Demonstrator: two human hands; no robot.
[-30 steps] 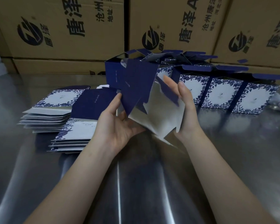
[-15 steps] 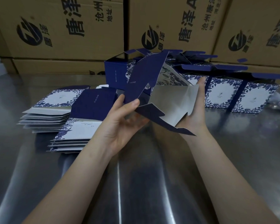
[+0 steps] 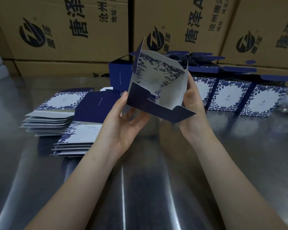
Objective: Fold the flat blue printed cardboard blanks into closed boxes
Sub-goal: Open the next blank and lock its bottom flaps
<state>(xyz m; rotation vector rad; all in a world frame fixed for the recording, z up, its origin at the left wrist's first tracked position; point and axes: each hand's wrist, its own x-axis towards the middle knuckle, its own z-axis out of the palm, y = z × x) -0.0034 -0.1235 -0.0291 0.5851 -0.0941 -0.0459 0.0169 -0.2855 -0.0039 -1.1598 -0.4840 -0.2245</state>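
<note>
While the half-opened blue printed blank [image 3: 155,90] is held above the worktop [image 3: 156,188], we see it grasped at both sides: the left hand [image 3: 121,127] pinches its near left corner between thumb and fingers [image 3: 140,118], and the right hand [image 3: 196,113] clasps its right wall. White inner faces and a floral panel turn toward us, and a dark blue notched flap juts out at lower right. We note two stacks of flat blanks [image 3: 56,118] lying to the left, a row of erected boxes [image 3: 228,95] standing behind on the right, and brown printed cartons [image 3: 65,30] lining the back.
</note>
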